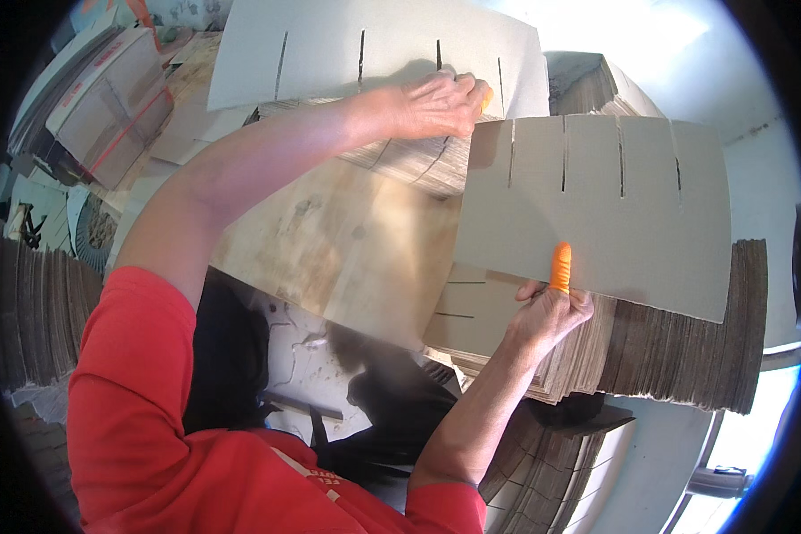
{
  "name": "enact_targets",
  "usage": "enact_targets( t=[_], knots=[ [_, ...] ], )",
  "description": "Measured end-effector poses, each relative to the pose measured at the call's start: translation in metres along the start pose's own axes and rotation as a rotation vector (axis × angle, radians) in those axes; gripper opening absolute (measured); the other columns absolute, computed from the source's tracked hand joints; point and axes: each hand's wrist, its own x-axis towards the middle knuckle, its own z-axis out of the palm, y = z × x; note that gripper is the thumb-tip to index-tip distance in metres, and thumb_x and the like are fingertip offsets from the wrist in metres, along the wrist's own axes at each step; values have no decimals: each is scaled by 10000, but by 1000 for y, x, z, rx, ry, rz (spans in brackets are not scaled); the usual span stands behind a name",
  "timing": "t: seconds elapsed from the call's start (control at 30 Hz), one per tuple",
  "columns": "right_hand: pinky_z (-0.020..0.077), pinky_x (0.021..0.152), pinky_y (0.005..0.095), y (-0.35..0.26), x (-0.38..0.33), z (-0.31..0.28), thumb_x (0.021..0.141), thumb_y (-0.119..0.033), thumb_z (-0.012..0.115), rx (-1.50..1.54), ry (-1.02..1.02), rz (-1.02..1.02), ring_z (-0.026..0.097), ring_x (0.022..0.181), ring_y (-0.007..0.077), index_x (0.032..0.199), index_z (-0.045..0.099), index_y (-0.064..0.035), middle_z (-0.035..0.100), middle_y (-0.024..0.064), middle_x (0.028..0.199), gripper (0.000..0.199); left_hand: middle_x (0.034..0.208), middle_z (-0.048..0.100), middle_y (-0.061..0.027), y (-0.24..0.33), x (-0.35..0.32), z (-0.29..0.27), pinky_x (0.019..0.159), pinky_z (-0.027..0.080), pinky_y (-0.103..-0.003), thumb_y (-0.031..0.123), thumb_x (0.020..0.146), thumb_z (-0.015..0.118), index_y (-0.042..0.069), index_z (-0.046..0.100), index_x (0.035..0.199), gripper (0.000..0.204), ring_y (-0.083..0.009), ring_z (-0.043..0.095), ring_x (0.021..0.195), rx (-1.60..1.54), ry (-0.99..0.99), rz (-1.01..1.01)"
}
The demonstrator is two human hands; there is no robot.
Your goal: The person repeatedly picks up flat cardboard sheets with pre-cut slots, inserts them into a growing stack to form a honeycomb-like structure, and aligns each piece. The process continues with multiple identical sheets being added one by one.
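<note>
My right hand (552, 313) grips the near edge of a grey slotted cardboard sheet (596, 222). Its thumb wears an orange ribbed finger cover (561, 266) and presses on the sheet's face. The sheet is raised and tilted over stacked cardboard, its slots along the far edge. My left hand (440, 105) is closed, fingers curled, where that sheet's far left corner meets the near edge of another slotted cardboard sheet (320, 53). An orange cover (487, 98) shows at its fingertip. Which of the two sheets it pinches is hidden by the hand.
A wooden board (329, 240) spans the middle. A stack of cardboard (685, 356) stands at the right, another (44, 303) at the far left. A wrapped bundle (111, 102) lies at the back left. Beneath the far sheet sits a further pile (427, 165).
</note>
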Motion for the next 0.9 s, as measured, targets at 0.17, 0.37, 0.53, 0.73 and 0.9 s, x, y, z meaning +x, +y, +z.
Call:
enact_targets(
  t=[0.17, 0.37, 0.53, 0.73, 0.9],
  knots=[
    [374, 331, 226, 0, 1, 7, 869, 16, 509, -40, -42, -11, 436, 400, 75, 712, 659, -15, 555, 18, 608, 219, 1046, 556, -154, 0, -10, 0, 536, 533, -260, 80, 668, 644, -67, 663, 838, 226, -161, 547, 755, -37, 75, -40],
    [363, 338, 227, -4, -2, 10, 895, -27, 505, -73, -55, -22, 434, 406, 67, 713, 661, -23, 514, 1, 575, 240, 1090, 577, -179, 6, -18, -6, 527, 523, -239, 90, 660, 643, -79, 672, 879, 277, -163, 533, 750, -7, 145, 11],
    [373, 339, 232, 4, -1, 5, 936, -28, 524, -81, -65, -33, 440, 392, 78, 674, 582, -36, 483, -1, 549, 268, 1130, 591, -200, 28, -27, -22, 513, 504, -236, 109, 659, 647, -89, 679, 902, 314, -159, 524, 747, -54, 218, 79],
    [356, 351, 245, 1, -3, 9, 833, 38, 466, -132, -92, -33, 465, 388, 75, 759, 669, 9, 487, 9, 510, 218, 1106, 611, -241, 55, -35, -49, 506, 495, -232, 136, 706, 627, -97, 691, 934, 332, -156, 537, 727, -162, 203, 150],
    [370, 346, 225, -4, -10, 27, 895, -23, 453, -216, -22, -45, 437, 370, 66, 615, 548, -16, 432, 2, 437, 296, 1088, 622, -255, 92, -49, -88, 506, 521, -249, 145, 695, 652, -99, 682, 959, 362, -149, 554, 733, -160, 260, 182]
  ],
)
